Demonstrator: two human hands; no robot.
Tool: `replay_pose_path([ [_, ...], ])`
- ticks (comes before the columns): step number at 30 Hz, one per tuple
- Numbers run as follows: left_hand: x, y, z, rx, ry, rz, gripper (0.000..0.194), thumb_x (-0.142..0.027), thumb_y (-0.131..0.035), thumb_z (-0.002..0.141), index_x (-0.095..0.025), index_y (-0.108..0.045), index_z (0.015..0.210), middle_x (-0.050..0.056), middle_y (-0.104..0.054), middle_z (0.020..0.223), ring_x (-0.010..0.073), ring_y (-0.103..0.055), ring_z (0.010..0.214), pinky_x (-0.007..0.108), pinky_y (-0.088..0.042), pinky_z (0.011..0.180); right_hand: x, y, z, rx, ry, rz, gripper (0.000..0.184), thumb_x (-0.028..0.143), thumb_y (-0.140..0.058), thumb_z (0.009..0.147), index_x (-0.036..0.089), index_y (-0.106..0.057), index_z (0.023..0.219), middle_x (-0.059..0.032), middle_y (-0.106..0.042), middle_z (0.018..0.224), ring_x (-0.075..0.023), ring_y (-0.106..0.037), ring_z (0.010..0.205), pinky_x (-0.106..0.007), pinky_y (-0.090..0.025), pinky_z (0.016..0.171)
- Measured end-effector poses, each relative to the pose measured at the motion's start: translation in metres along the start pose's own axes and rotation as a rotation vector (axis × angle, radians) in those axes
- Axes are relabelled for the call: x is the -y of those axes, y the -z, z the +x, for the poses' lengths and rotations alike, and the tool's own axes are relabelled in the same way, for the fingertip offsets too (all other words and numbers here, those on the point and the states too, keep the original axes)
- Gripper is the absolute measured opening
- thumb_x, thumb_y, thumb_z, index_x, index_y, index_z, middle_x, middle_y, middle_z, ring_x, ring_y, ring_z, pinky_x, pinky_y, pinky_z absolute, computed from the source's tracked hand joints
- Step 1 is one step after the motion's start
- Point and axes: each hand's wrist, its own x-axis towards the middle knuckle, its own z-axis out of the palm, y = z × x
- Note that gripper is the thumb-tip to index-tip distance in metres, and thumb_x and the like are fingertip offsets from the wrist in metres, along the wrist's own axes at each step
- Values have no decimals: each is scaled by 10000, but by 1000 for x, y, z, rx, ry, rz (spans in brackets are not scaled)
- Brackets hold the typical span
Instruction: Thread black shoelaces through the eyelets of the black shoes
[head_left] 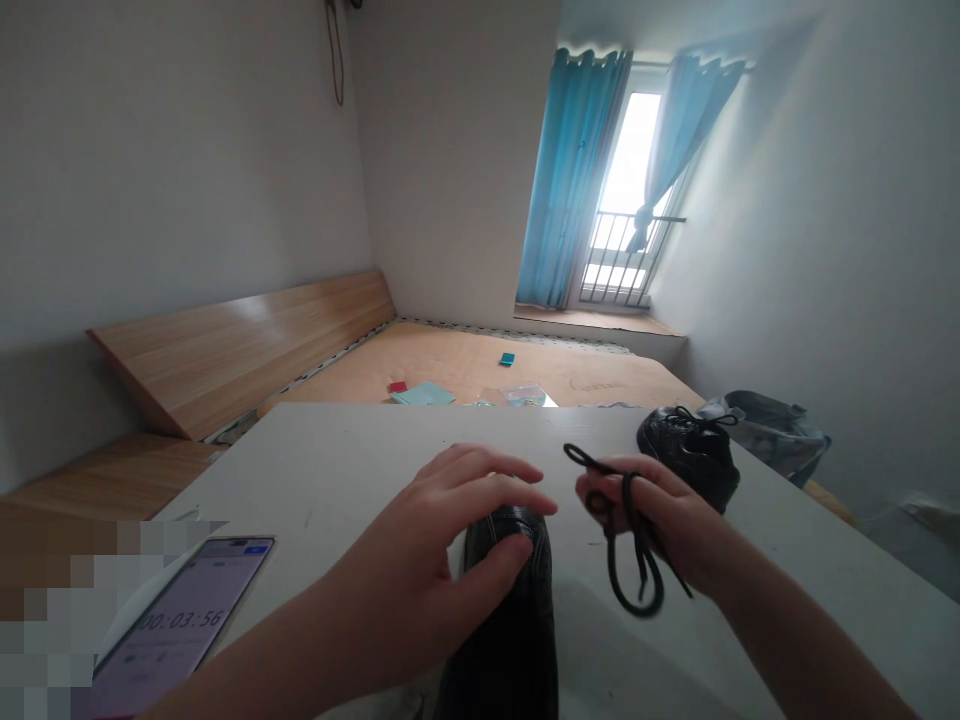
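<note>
A black leather shoe [508, 620] lies on the white table [345, 450] right in front of me, toe pointing away. My left hand [442, 540] rests over its toe, fingers curled down around it. My right hand [660, 515] is just to the right, closed on a black shoelace [634, 570] that is wrapped round my fingers; a loop hangs below the hand and one end sticks up to the left. A second black shoe [690, 450], laced, stands farther back on the right of the table.
A phone [184, 625] showing a running timer lies at the table's near left. Behind the table is a bare wooden bed platform [480, 365] with small packets on it. A grey bag [772, 430] sits off the table's right edge.
</note>
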Motion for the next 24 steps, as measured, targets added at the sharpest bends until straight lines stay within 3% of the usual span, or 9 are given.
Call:
replay_pose_path([
  [2,5,-5,-1,106,65,16,342,-199,-598,783,-292,-553,1108,-21,-555,1238,166,-486,1137,299,-388,1004,-1,19,12,-20,51,-391,310,454,-578,729,156,-650,771,-14,-566,662,-142,-497,617,-258,-397,563],
  [5,11,-17,-2,259,113,157,407,-205,-646,673,-258,-539,1062,13,-573,1137,219,-508,1037,369,-411,945,-8,39,21,192,-126,-1003,298,380,-494,787,155,-689,801,-33,-605,674,-168,-541,627,-275,-404,569],
  [7,13,-24,-2,289,122,283,326,-186,-605,656,-227,-548,975,37,-573,1069,239,-509,982,396,-421,891,-13,45,19,307,-241,-1183,260,341,-558,732,153,-711,825,-60,-646,716,-207,-583,650,-307,-425,590],
  [11,14,-25,1,290,144,380,219,-146,-507,686,-216,-549,889,35,-575,970,222,-530,895,343,-429,749,-13,45,9,353,-222,-1191,561,272,-612,674,193,-592,1229,-117,-637,1135,-296,-603,993,-378,-465,815],
  [14,16,-19,4,258,141,344,154,-157,-479,757,-232,-559,865,2,-582,935,188,-554,850,307,-411,707,-5,43,3,428,-148,-1158,763,294,-609,694,244,-375,1418,-95,-456,1401,-305,-434,1263,-411,-368,1019],
  [16,20,-17,5,235,130,336,128,-173,-471,804,-234,-565,866,-7,-586,948,175,-566,840,294,-408,700,1,41,-1,481,-109,-1160,815,296,-639,672,250,-349,1433,-84,-388,1453,-323,-308,1346,-446,-288,1085],
  [19,25,-19,5,196,120,373,145,-216,-426,884,-226,-571,879,1,-590,942,169,-580,823,283,-408,681,10,36,-7,454,25,-1094,623,270,-595,733,235,-468,1342,-86,-459,1387,-299,-348,1317,-448,-295,1083],
  [22,29,-21,5,141,122,411,187,-269,-393,926,-233,-573,895,2,-596,909,168,-590,798,273,-405,657,24,18,-18,404,227,-845,346,176,-466,820,232,-601,1134,-53,-616,1168,-207,-548,1103,-361,-418,977],
  [24,28,-21,6,115,134,412,183,-272,-395,924,-235,-572,898,1,-602,903,167,-595,795,271,-412,662,31,-3,-29,453,357,-704,308,82,-437,794,215,-655,968,-19,-678,982,-158,-613,941,-289,-465,884],
])
